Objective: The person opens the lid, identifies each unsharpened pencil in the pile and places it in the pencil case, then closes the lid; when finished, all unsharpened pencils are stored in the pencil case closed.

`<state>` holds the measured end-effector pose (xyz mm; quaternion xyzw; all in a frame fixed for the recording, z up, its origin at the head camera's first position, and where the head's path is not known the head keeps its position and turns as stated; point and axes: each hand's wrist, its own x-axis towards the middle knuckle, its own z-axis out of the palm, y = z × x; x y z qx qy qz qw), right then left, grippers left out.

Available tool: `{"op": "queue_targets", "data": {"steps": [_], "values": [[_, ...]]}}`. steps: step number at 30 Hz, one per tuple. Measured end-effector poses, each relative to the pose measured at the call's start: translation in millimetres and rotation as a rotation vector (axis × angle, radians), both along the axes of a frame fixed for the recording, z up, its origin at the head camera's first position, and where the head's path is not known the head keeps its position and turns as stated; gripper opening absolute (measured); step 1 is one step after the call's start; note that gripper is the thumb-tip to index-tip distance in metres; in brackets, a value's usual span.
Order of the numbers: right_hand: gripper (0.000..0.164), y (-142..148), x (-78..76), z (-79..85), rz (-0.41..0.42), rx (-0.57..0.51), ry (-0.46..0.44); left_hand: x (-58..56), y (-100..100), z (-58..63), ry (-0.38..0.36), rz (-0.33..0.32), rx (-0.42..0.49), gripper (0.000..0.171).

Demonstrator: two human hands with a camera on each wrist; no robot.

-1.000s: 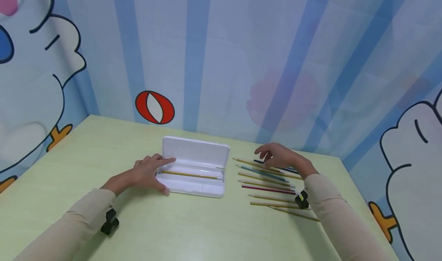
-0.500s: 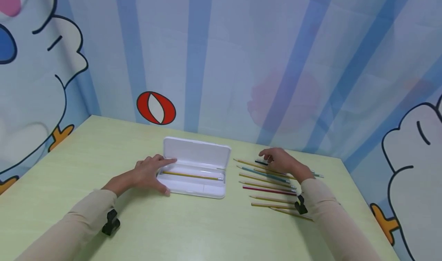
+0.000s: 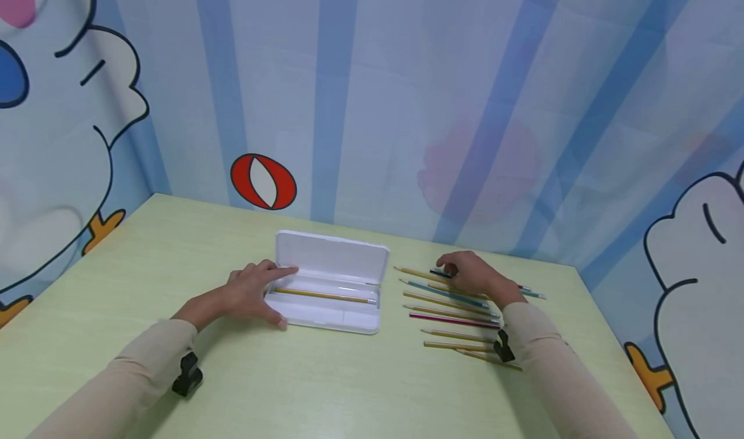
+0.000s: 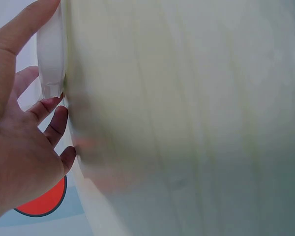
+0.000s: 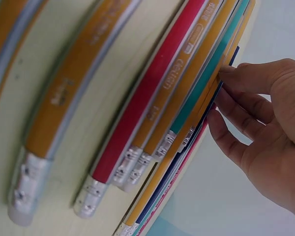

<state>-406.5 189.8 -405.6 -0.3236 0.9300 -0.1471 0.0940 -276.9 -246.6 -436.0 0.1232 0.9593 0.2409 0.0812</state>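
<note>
A white pencil case [image 3: 314, 317] lies with its lid [image 3: 331, 256] raised, one yellow pencil [image 3: 325, 295] inside. My left hand [image 3: 247, 294] rests against its left end, thumb at the front edge and straight index finger at the lid. Past the right side of the case, my right hand [image 3: 473, 274] reaches over the far end of a spread of pencils. Its thumb and fingers pinch a dark blue pencil [image 5: 234, 56], close beside a yellow pencil [image 5: 201, 105]. Most of that dark pencil is hidden under the hand in the head view.
Several yellow pencils [image 3: 450, 306], a red pencil [image 3: 453, 320] and a teal pencil [image 3: 444, 292] lie roughly parallel on the pale table [image 3: 325, 387]. More pencil ends [image 3: 533, 294] show beyond the right wrist. A striped cartoon curtain [image 3: 383, 103] hangs behind the table.
My right hand has lowered onto the far pencils, and its fingers have closed at the dark blue pencil. The left hand and the case have stayed in place.
</note>
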Motion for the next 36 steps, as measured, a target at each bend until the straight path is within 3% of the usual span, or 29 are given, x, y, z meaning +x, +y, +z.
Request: {"op": "queue_targets", "data": {"steps": [7, 15, 36], "values": [[0.034, 1.0, -0.5, -3.1, 0.02, 0.015, 0.038, -0.5, 1.0, -1.0, -0.009, 0.009, 0.002, 0.101], [0.034, 0.1, 0.8, -7.0, -0.008, 0.012, 0.028, 1.6, 0.3, -1.0, -0.01, 0.006, 0.009, 0.102], [0.026, -2.5, -0.4, -5.2, 0.024, 0.021, 0.039, -1.4, 0.3, -0.7, 0.0, 0.003, 0.002, 0.102]]}}
